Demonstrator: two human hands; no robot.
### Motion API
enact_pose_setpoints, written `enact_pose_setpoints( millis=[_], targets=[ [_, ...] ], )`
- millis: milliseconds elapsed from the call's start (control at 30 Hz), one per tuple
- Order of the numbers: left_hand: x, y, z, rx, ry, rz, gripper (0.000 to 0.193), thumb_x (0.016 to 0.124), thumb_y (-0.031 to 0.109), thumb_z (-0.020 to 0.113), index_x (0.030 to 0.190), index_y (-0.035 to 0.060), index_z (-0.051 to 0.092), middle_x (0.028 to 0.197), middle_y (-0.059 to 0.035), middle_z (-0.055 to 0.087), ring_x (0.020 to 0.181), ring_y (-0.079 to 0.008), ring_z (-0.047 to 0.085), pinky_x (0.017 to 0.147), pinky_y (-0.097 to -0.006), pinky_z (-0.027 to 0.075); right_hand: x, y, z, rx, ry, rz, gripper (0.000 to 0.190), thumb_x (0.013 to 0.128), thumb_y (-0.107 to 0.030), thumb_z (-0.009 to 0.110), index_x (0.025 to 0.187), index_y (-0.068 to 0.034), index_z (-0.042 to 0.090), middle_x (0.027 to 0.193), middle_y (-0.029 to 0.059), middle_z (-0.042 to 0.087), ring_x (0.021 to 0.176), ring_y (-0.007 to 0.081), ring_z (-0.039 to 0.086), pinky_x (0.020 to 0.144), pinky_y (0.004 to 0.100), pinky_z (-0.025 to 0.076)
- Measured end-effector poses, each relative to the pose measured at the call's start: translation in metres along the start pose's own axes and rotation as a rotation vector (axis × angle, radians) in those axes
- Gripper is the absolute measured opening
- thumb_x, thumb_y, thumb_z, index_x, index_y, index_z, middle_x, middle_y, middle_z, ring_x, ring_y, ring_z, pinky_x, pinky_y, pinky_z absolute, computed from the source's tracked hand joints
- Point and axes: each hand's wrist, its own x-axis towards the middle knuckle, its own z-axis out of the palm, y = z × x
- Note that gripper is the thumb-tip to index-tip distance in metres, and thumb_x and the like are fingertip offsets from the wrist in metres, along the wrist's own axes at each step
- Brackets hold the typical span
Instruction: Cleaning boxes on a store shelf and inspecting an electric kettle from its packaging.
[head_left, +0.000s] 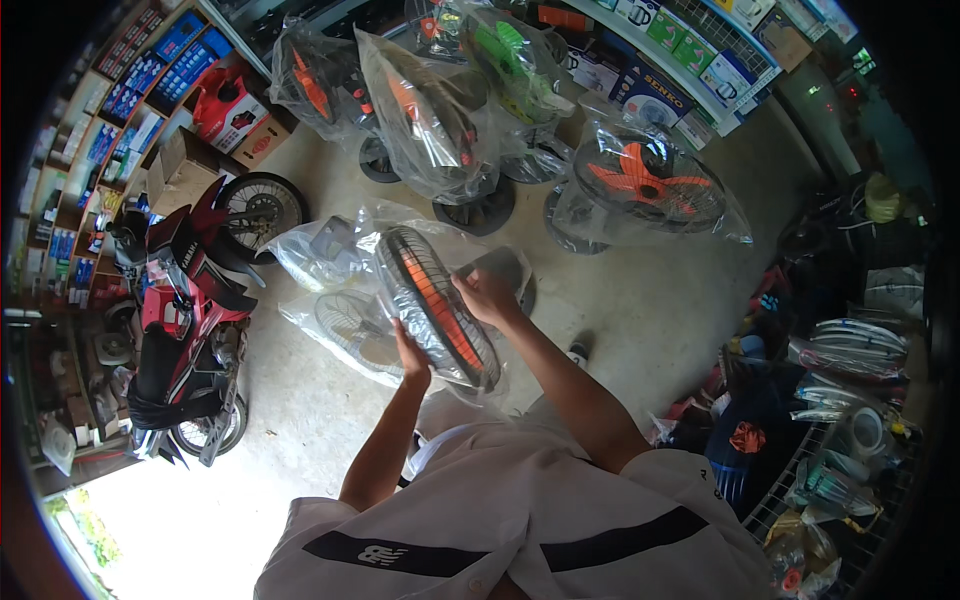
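Note:
An electric fan with orange blades (442, 307) stands tilted right before me, its round wire guard covered by a clear plastic bag (510, 264). Against the left side of the guard, my left hand (412, 354) holds the fan through the plastic. My right hand (484, 295) is on the other side, fingers curled on the bag close to the guard's edge. Part of a dark fan base (527, 296) shows behind the right hand. Two bagged fans with pale guards, one lower (349, 322) and one upper (322, 247), are just left of it.
Several bagged floor fans stand ahead, among them an orange-bladed one (646, 180) and a green one (514, 64). A red and black Yamaha motorcycle (191, 300) is parked on the left by box-filled shelves (124, 112). Bagged goods sit on a wire rack (787, 465) at right.

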Motion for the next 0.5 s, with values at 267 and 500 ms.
enact_pose_setpoints(
  millis=[267,500],
  targets=[
    [0.005,0.003,-0.048,0.156,0.218,0.001,0.093,0.091,0.079,0.036,0.161,0.0218,0.016,0.167,-0.0143,0.012,0.153,-0.0342,0.012,0.119,-0.0535,0.01,-0.009,0.162,-0.168,0.137,0.088,-0.163,0.032,0.087,-0.034,0.072,0.092,-0.002,0.068,0.089,0.0179,0.07,0.089,0.0367,0.067,0.081,0.0459,0.052],
    [-0.052,0.011,-0.012,0.207,0.369,0.297,0.08,0.1,0.061,0.039,0.16,0.0122,0.019,0.164,-0.0189,0.019,0.149,-0.0323,0.025,0.12,-0.0422,0.02,0.078,0.194,-0.378,-0.105,0.491,-0.492,0.023,0.09,-0.024,0.069,0.101,-0.006,0.062,0.1,0.0132,0.066,0.099,0.0333,0.06,0.089,0.0445,0.042]
  ],
)
